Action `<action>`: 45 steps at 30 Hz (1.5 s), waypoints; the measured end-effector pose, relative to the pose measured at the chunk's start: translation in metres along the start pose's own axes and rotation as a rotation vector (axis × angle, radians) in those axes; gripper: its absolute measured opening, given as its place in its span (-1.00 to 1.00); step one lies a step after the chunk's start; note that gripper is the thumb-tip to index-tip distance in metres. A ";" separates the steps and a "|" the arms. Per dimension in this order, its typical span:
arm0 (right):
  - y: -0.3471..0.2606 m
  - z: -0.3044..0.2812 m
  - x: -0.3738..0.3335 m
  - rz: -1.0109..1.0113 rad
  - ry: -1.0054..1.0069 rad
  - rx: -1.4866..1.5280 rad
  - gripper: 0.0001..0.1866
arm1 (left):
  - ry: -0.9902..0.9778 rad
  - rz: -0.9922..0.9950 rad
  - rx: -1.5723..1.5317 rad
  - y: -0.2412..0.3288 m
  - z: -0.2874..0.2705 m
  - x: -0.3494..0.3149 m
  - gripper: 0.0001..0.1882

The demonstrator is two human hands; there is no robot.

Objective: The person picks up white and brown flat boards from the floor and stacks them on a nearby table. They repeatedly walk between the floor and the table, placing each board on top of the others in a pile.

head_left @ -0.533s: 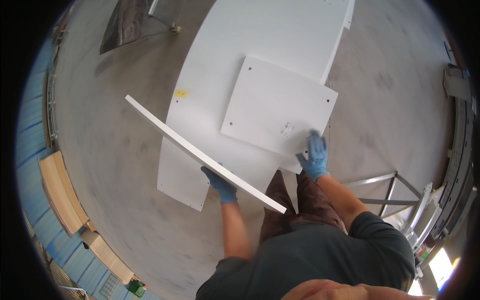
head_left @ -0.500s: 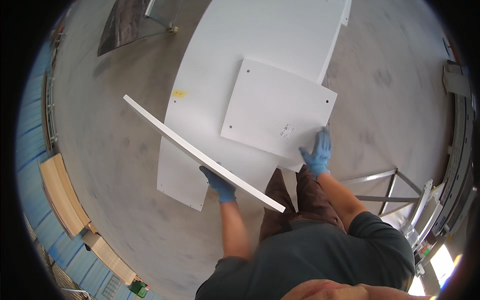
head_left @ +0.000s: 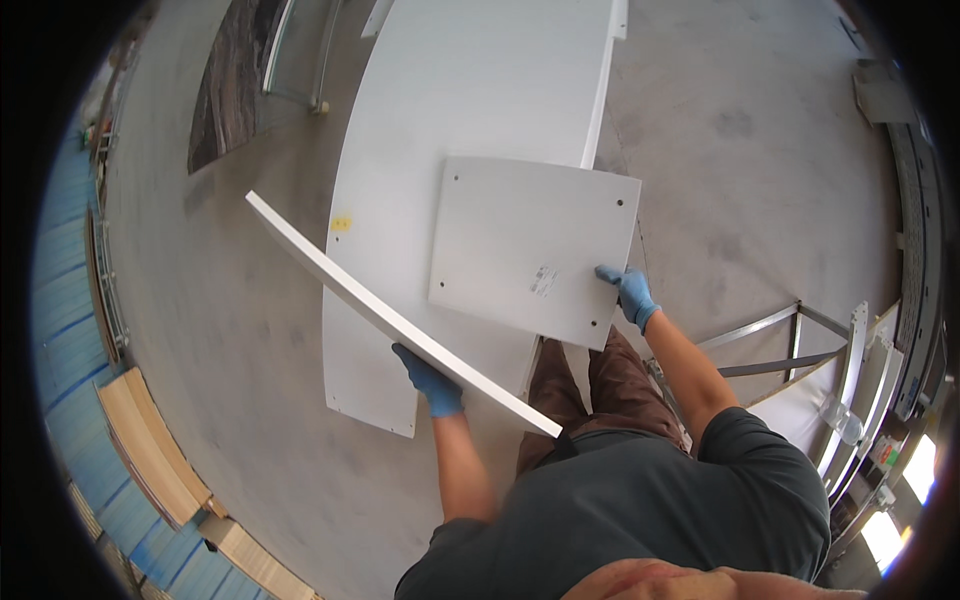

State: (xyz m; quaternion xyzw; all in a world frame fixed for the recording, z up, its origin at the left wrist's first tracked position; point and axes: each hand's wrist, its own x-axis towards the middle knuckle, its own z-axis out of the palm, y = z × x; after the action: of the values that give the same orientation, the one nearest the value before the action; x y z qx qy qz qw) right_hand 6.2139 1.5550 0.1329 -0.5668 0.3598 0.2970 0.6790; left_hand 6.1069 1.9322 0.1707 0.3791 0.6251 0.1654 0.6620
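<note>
My left hand [head_left: 430, 381], in a blue glove, is closed on a white board [head_left: 395, 325] tilted on its edge. Most of that hand's fingers are hidden behind the board. A squarish white panel [head_left: 530, 230] with a hole near each corner and a small printed label lies over a long white panel [head_left: 460, 90]. My right hand [head_left: 633, 294], also gloved in blue, grips the squarish panel's right edge, thumb on the top face and the other fingers partly hidden at the edge. A yellow mark [head_left: 341, 224] shows on the long panel's left side.
A metal frame [head_left: 797, 345] stands at my right, with a clear bottle [head_left: 842, 422] and white profiles beside it. Far left are a dark marbled sheet [head_left: 232, 85] and a glass-like pane [head_left: 300, 50]. Wooden boards [head_left: 150, 440] lie along the left side.
My right hand has gone from lying spread beside the squarish panel's near right corner to gripping its right edge. That panel has turned slightly and shifted left in view. The left hand still holds its board.
</note>
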 end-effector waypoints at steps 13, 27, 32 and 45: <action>-0.042 -0.029 -0.142 -0.325 0.030 -0.162 -0.47 | -0.745 0.648 0.169 0.010 -0.030 -0.062 -0.62; 0.045 -0.231 -0.369 -0.625 0.073 0.641 -0.69 | -1.344 0.211 0.119 0.022 0.003 -0.202 -0.63; 0.126 -0.223 -0.461 -0.663 0.253 0.909 -0.66 | -1.333 0.293 0.242 0.018 0.009 -0.238 -0.86; 0.338 -0.205 -0.665 -0.869 0.651 1.249 -0.69 | -1.485 0.513 0.637 -0.045 0.013 -0.366 -0.30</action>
State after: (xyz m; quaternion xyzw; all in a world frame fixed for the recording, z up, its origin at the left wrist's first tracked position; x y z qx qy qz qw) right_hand 5.5329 1.4178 0.4734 -0.2314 0.3861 -0.4258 0.7849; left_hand 6.0477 1.6452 0.3949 0.6877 -0.0606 -0.1654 0.7043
